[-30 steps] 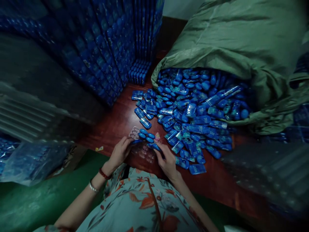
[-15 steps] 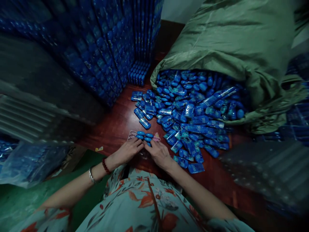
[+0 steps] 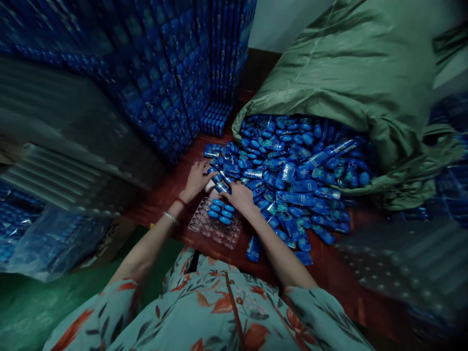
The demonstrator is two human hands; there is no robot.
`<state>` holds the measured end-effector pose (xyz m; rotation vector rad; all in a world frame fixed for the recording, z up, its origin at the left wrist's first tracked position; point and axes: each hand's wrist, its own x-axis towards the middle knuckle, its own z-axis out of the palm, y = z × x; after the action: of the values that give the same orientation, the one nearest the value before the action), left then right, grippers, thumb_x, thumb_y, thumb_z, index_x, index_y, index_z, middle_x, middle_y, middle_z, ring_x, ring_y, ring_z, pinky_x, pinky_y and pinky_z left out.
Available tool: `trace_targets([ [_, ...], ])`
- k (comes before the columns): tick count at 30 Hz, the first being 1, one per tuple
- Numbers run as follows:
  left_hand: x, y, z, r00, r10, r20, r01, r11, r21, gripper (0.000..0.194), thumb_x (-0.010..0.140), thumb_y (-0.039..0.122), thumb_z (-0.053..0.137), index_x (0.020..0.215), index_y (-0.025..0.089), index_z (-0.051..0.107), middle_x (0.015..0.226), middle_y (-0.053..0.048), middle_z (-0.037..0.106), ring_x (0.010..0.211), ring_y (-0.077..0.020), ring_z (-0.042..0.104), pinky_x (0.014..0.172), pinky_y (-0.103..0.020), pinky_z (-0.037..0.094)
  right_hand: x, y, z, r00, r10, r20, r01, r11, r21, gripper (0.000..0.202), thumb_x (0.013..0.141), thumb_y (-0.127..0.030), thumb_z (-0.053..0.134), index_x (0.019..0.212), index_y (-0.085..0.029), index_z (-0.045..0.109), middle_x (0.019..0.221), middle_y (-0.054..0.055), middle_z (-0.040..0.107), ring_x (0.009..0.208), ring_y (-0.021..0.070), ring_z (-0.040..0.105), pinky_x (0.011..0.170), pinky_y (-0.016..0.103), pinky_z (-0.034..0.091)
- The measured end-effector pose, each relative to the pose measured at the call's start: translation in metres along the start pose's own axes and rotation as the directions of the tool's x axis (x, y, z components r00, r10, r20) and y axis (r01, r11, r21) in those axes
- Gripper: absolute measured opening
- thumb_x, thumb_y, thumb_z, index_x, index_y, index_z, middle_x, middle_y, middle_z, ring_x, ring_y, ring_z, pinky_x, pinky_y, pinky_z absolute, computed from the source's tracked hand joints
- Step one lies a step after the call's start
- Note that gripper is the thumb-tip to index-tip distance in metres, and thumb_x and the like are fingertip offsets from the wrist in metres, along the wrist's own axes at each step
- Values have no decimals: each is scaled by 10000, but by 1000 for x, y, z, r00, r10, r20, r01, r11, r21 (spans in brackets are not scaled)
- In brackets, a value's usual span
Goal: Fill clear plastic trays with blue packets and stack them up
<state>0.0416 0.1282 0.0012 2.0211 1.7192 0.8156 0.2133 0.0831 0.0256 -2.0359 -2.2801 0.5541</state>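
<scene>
Reaching beyond the tray [image 3: 219,236], the left hand [image 3: 196,181] spreads its fingers at a couple of packs [image 3: 222,187], and the right hand [image 3: 241,196] curls its fingers at their other side; from here I can't tell whether either has closed on them. Six blue ovals [image 3: 226,213] sit on the tray. Right of it spreads a heap [image 3: 292,185], spilling from a green sack [image 3: 343,63] farther beyond. Tall blue stacks [image 3: 161,73] rise beyond the tray's left.
</scene>
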Motion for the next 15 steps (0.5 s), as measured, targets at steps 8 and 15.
trace_targets([
  [8, 12, -27, 10, 970, 40, 242, -40, 999, -7, 285, 803, 292, 610, 1034, 136, 551, 986, -89, 570, 939, -224, 550, 850, -345, 437, -45, 45, -10, 979, -14, -202, 78, 947, 312, 285, 915, -270, 388, 1140, -163, 526, 1087, 112, 636, 1014, 221, 591, 862, 328, 434],
  [15, -18, -32, 7, 969, 44, 244, -54, 998, 33, 446, 746, 488, 639, 981, 117, 564, 942, -92, 526, 900, -236, 494, 832, -370, 412, -140, 58, -6, 984, -132, -121, 178, 791, 585, 195, 884, -336, 493, 1029, -218, 545, 892, 34, 647, 791, 173, 622, 683, 272, 500],
])
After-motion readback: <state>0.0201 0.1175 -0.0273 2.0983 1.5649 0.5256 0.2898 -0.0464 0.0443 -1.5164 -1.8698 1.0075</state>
